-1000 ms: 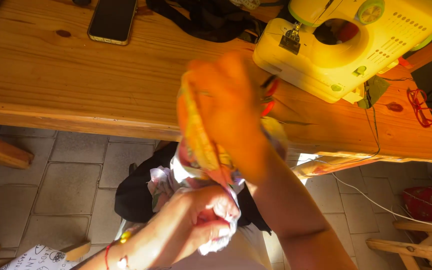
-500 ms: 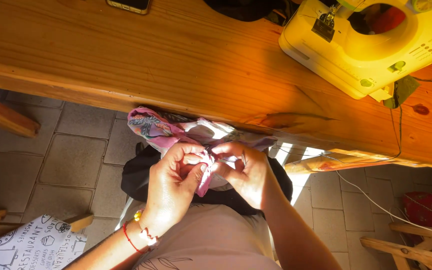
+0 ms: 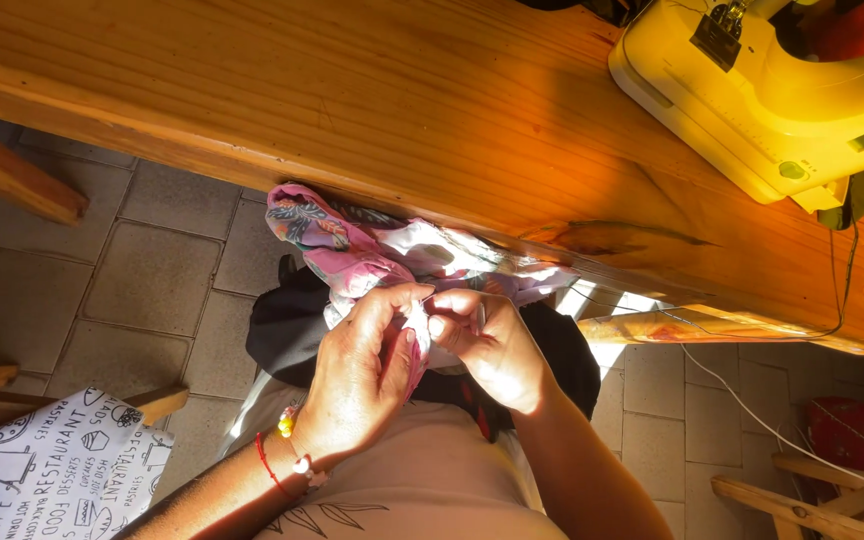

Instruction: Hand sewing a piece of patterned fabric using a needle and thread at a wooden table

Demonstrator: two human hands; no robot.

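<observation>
Wooden table (image 3: 372, 90) fills the upper frame, yellow sewing machine (image 3: 772, 90) upper right. Floral pink fabric (image 3: 352, 250), mid-frame below the table edge, now lies lower vs 1 s ago. Left hand (image 3: 357, 385) & right hand (image 3: 487, 345) both pinch its hem (fingertips nearly touching), so fine handwork looks underway.
</observation>
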